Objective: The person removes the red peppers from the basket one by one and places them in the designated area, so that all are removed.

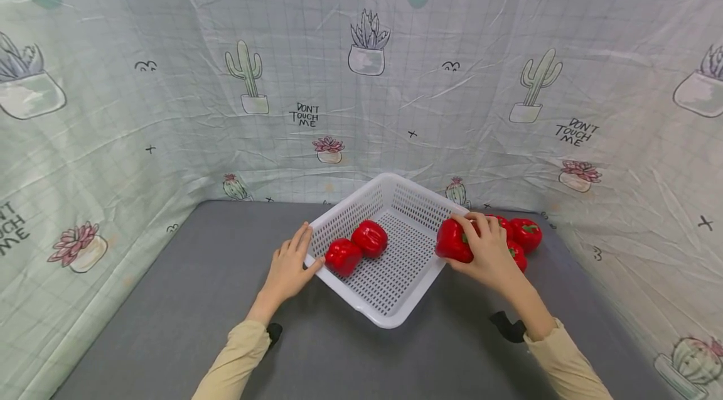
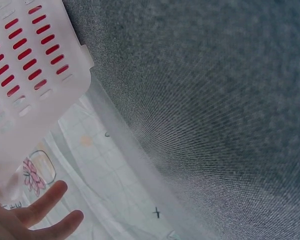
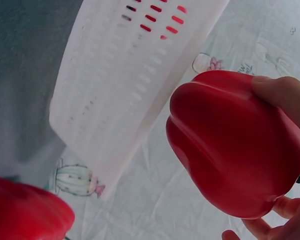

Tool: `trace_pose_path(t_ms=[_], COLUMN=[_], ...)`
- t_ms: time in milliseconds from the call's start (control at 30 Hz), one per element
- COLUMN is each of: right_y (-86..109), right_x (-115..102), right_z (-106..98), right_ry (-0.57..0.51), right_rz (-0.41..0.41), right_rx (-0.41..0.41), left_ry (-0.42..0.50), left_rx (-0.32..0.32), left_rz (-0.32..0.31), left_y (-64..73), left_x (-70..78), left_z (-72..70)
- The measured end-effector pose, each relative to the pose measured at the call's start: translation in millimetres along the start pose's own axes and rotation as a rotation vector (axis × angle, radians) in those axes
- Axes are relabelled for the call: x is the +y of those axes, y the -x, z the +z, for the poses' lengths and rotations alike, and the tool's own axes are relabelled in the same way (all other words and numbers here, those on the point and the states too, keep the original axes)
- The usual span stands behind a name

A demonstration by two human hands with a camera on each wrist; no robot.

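Observation:
A white perforated plastic basket [image 1: 390,321] stands with one corner toward me. Two red bell peppers [image 1: 369,238] lie inside, against its left part. At the left corner my left hand [image 1: 287,268] holds the rim, thumb over the edge and fingers along the outer side; in the left wrist view two fingers [image 2: 50,202] stand spread beside the basket wall [image 2: 40,95]. My right hand [image 1: 490,255] grips another red bell pepper [image 3: 235,145] between thumb and fingers, at the basket's right corner. Its green stem is mostly hidden by the hand.
Several more red bell peppers [image 1: 526,234] sit together on the grey table [image 1: 186,312], right of the basket and partly behind my right hand. A cactus-print cloth [image 1: 316,86] hangs behind and along both sides.

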State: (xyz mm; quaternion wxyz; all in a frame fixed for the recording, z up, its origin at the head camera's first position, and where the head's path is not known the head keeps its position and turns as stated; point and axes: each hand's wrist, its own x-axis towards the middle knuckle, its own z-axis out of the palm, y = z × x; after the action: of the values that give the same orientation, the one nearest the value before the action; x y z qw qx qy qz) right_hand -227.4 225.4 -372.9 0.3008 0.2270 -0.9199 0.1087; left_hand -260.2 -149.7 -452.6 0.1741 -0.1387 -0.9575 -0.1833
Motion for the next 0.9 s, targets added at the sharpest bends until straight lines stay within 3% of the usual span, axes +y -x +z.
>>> trace_pose_path(t_ms=[333,900], right_y=[20.9,61.4], right_x=[13,49], right_z=[-11,-32], right_ry=[0.067,0.061], right_rz=[-0.013,0.137], right_rx=[0.007,-0.022], left_ry=[0.006,0.003], left_rx=[0.005,-0.003], left_rz=[-0.003,-0.005], left_y=[-0.4,0.3], left_x=[-0.1,-0.6], left_z=[0.6,0.2])
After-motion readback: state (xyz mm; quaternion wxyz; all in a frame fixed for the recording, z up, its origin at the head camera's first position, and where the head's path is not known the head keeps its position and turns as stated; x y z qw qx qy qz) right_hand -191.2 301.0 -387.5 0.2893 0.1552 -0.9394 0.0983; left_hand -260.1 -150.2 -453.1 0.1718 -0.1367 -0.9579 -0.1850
